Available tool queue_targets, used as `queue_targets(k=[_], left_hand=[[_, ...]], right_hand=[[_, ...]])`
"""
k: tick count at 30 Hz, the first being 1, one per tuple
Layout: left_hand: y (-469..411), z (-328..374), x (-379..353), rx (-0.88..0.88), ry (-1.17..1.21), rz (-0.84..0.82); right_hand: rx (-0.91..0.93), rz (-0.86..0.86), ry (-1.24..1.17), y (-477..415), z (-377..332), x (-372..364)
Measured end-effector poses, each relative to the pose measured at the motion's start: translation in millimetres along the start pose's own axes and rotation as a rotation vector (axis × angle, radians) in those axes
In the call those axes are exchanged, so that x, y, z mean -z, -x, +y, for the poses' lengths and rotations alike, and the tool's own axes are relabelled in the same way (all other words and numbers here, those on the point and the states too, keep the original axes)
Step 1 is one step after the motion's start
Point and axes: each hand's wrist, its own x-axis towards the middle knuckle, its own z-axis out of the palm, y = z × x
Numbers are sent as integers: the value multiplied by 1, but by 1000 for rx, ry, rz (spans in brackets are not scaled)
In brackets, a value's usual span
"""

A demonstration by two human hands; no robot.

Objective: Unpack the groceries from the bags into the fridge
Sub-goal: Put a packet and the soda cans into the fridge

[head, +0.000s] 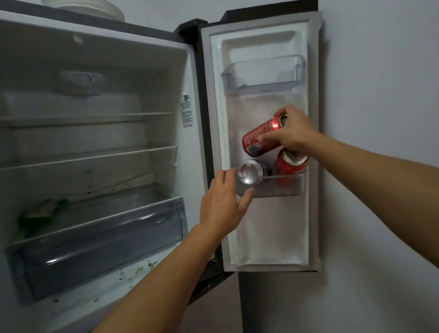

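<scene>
Lower door shelf (278,189): two cans leaning, silver-ended can (250,173) left, red can (289,166) right. Right hand (293,131): grips a third can (259,138), tilted, just above them. Left hand (224,205): open, fingers spread beside the silver-ended can. Best: straighten the leaners first, then lower the third upright.

Glossy red metal cans (261,138), a clear smooth plastic door shelf (264,76), and a translucent plastic drawer (101,244).
</scene>
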Motion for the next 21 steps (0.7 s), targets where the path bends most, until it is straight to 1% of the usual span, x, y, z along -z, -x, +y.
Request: queue_targets(k=[4,6,8,11,13,14,16,18,21], left_hand=[[-24,-5,-31,20,54,9],[-25,-6,-41,27,63,12],[-23,-6,-47,36,53,19],[-22,-4,-43,55,20,0],[-17,1,-37,64,-23,-13],[-12,3,-33,66,-57,-16],[3,6,-23,86,-147,-30],[27,8,-14,145,-235,-67],[79,10,-1,285,-340,-129]], right_hand=[[-56,-102,-25,-23,18,-6],[-70,-171,9,-28,22,-5],[-19,-189,132,-34,25,-6],[73,-191,426,-33,16,-6],[152,-162,597,-26,6,-5],[204,-122,629,-21,1,-4],[340,-20,602,-7,-7,-3],[479,41,517,13,-15,-4],[662,-12,345,57,-24,-15]])
